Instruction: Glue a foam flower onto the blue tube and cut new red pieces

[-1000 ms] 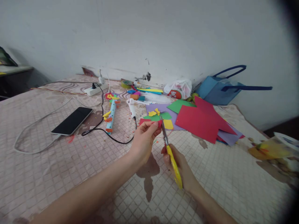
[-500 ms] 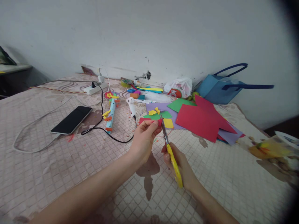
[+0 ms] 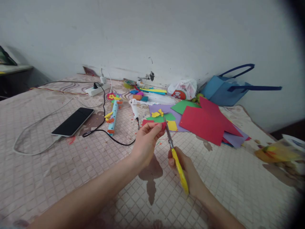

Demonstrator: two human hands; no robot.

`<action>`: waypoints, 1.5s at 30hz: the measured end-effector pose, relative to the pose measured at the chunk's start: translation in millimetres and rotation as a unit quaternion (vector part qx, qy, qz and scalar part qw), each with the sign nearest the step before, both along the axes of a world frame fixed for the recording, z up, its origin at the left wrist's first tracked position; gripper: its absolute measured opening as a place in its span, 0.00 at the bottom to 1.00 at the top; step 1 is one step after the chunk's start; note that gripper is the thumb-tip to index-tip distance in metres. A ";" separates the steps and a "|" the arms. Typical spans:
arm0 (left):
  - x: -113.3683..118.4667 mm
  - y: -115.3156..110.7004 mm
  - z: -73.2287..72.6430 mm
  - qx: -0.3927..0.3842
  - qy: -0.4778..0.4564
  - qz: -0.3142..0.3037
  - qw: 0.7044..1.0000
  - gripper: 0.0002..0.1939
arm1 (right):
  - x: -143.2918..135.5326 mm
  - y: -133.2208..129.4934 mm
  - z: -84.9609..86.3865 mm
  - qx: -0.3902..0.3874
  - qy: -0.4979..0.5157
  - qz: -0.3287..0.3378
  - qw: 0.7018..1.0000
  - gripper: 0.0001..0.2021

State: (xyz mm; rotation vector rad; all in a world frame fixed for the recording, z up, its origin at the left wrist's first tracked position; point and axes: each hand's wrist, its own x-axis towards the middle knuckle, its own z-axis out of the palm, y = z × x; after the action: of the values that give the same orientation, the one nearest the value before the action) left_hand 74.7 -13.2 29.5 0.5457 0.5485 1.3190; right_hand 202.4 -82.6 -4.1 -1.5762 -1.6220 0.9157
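Observation:
My left hand (image 3: 145,143) pinches a small red paper piece (image 3: 163,125) between thumb and fingers above the quilted bed cover. My right hand (image 3: 188,174) grips yellow-handled scissors (image 3: 175,156), whose metal blades point up and meet the red piece at its right edge. Behind them lie small cut-outs in green, yellow and red on a purple sheet (image 3: 159,109).
Large red sheets (image 3: 205,122) and a green sheet (image 3: 183,107) lie to the right, with a blue bag (image 3: 221,90) at the wall. A phone (image 3: 73,121), black cable (image 3: 105,132), glue gun (image 3: 134,109), decorated blue tube (image 3: 113,116) and power strip (image 3: 96,91) lie left.
Both hands stay almost in place; the scissors and right hand have shifted slightly down and right, blades still at the red piece. The view has tilted a little.

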 end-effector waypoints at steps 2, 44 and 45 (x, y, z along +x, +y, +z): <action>-0.4 -0.1 -0.1 0.000 0.003 -0.002 1.000 0.05 | 1.0 -0.7 0.1 -0.010 0.002 -0.004 1.000 0.11; -14.2 14.5 -1.9 0.023 0.131 -0.068 0.989 0.06 | 27.5 -9.7 -3.6 -0.113 0.071 0.013 0.991 0.15; -15.0 15.4 -2.0 0.024 0.139 -0.073 0.987 0.06 | 28.1 -9.7 -3.1 -0.114 0.072 0.014 0.991 0.15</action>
State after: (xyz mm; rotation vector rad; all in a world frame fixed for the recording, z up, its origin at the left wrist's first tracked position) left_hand 59.7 2.3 27.6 0.8023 0.6925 1.1256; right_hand 230.5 -92.3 -7.1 -1.5997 -1.4837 1.2375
